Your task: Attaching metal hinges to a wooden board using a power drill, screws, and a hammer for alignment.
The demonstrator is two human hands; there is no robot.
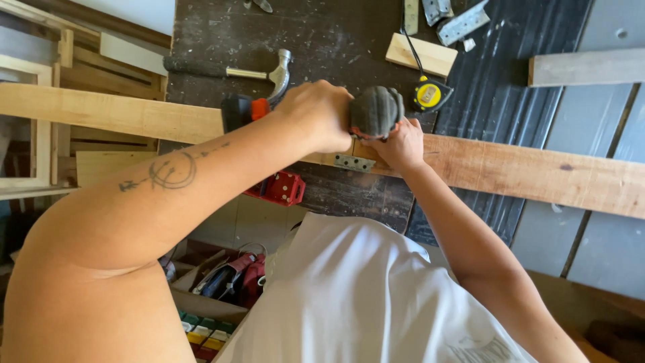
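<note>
My left hand (317, 114) grips a power drill (373, 111) with a dark grey body and an orange-and-black rear (240, 111), held over a long wooden plank (524, 171) that spans a dark workbench (316, 33). My right hand (403, 144) rests on the plank just below the drill's nose. A small perforated metal plate (354, 162) lies against the plank's near edge under my hands. The drill's bit is hidden.
A claw hammer (228, 69) lies behind the plank, a yellow tape measure (430, 94) and a small wood block (421, 55) to the right. Metal brackets (460, 23) sit at the back. A red case (281, 188) and boxes of tools (215, 296) are below.
</note>
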